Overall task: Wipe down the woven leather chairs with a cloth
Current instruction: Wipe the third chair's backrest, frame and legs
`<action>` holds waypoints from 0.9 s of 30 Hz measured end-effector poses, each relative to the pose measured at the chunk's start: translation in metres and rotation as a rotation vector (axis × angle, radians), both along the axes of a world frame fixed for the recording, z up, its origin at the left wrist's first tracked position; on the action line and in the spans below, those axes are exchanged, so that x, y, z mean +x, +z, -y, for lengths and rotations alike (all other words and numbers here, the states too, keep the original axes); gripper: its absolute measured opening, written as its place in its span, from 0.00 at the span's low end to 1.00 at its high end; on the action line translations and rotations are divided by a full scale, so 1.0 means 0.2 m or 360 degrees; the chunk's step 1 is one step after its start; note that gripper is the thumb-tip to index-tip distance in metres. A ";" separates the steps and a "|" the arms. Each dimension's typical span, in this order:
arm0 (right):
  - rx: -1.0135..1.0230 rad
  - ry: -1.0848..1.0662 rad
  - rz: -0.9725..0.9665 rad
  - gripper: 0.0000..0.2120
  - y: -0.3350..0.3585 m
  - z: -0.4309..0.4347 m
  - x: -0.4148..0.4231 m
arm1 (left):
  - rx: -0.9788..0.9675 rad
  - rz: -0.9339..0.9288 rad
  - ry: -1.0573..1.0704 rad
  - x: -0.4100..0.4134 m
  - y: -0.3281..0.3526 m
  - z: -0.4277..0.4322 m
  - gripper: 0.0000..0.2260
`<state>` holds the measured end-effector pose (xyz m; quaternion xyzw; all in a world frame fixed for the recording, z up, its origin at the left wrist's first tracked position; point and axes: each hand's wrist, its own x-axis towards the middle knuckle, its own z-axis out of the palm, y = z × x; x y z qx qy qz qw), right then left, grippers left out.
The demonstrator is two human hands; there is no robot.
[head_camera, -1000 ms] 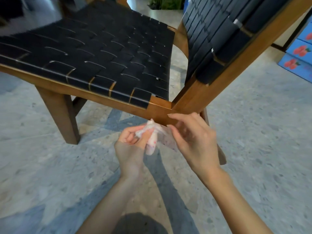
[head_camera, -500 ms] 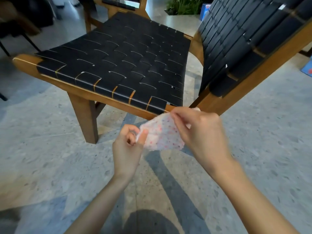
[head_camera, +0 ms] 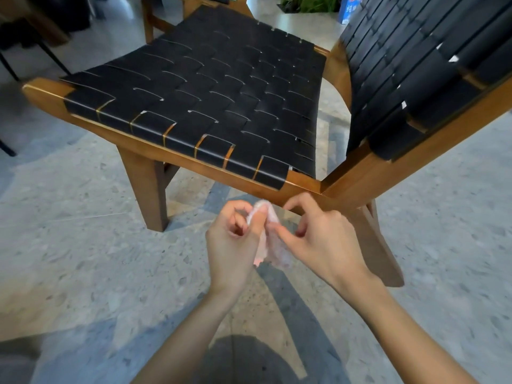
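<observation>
1. Holding the cloth (head_camera: 273,250) between both hands, we have it bunched into a pale, pinkish wad just below the chair's wooden side rail (head_camera: 194,164), close to the wood and apart from the leather.
2. Our left hand (head_camera: 231,245) pinches the top of the wad between thumb and forefinger. Its other fingers are curled in toward the palm.
3. Our right hand (head_camera: 324,242) pinches the cloth's other side with the thumb tip against a bent finger. Its forefinger arches up near the rail, and we cannot tell whether it touches the wood.
4. The woven seat (head_camera: 210,101), made of crossed black leather straps, spreads out beyond our hands inside the brown frame.
5. The backrest (head_camera: 415,65), strapped in the same black leather, leans away at the right. Its frame meets the rail at a corner joint just above our right hand.
6. A front leg (head_camera: 149,195) and a slanted rear leg (head_camera: 379,245) stand on the speckled stone floor (head_camera: 69,245).
7. Far off, at the top edge, we see a green plant (head_camera: 310,2) with a blue box (head_camera: 349,9) beside it.
</observation>
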<state>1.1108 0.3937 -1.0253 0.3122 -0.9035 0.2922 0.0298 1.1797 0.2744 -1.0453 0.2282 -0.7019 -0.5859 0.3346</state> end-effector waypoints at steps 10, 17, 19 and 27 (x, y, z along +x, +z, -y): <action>-0.0400 -0.0089 -0.0117 0.09 0.15 -0.06 0.05 | -0.0050 0.0050 0.0082 0.05 0.01 0.10 0.06; -0.0075 -0.0235 -0.0475 0.19 0.16 0.03 -0.03 | 0.0645 0.0129 -0.0087 -0.11 -0.08 -0.09 0.08; 0.0250 -0.0261 -0.0524 0.28 0.12 0.08 -0.01 | 0.0821 0.0093 -0.0145 -0.17 -0.09 -0.13 0.09; 0.0512 -0.0094 -0.0545 0.32 0.10 0.06 -0.11 | 0.0880 -0.0101 -0.0113 -0.30 -0.15 -0.16 0.12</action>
